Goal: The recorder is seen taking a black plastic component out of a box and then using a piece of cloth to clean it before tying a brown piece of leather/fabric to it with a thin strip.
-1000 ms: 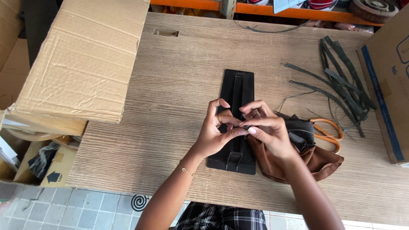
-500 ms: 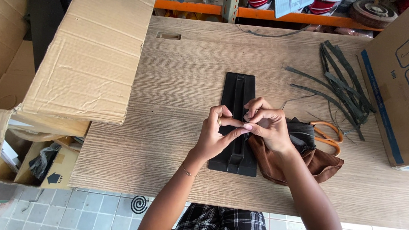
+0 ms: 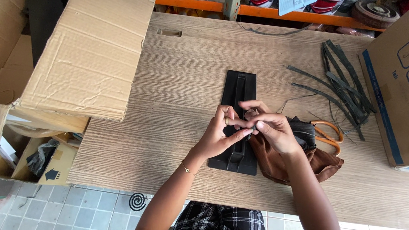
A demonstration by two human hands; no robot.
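bare arms, gold bracelet (image 3: pixel 188 168), ring (image 3: pixel 226 121)

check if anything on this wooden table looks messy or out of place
Mostly tidy. The loose black strips lie scattered and crossing at the table's far right, and the orange-handled scissors sit half buried under the crumpled brown fabric.

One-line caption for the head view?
Left hand and right hand pinch something small together above a long black plastic jig on a wooden table.
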